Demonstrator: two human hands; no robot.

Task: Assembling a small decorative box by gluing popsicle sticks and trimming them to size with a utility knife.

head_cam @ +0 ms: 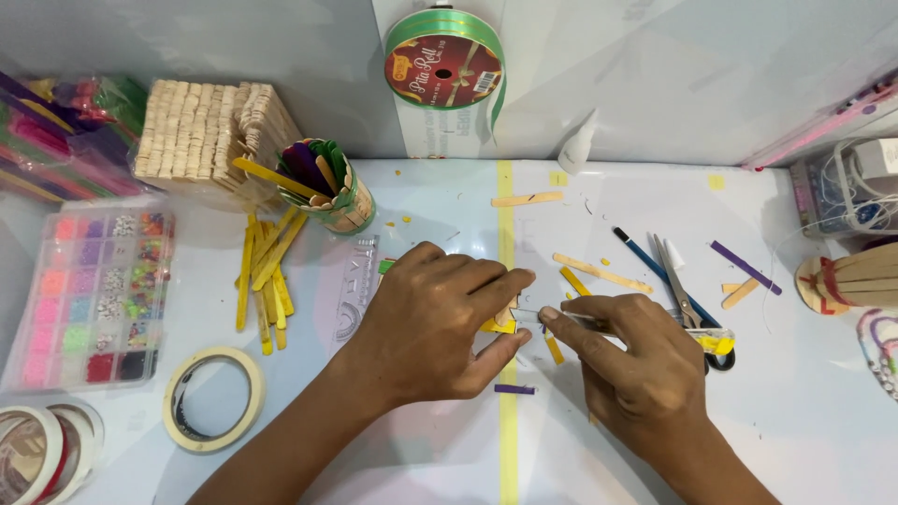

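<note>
Overhead, white craft table (655,440), yellow tape stripe (506,440); both grips (528,318) pinching small stick piece (505,321).

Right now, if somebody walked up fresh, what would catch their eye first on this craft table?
Probably the two hands meeting at the table's middle: the left hand pins a small yellow stick piece while the right hand works a thin metal tool against it. Next, the green ribbon roll against the back wall, and the compartmented bead box at far left.

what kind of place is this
Most likely a hobby craft desk: a stack of plain wooden sticks, a compartment box of coloured beads, scissors, and rolls of tape on a white tabletop.
</note>
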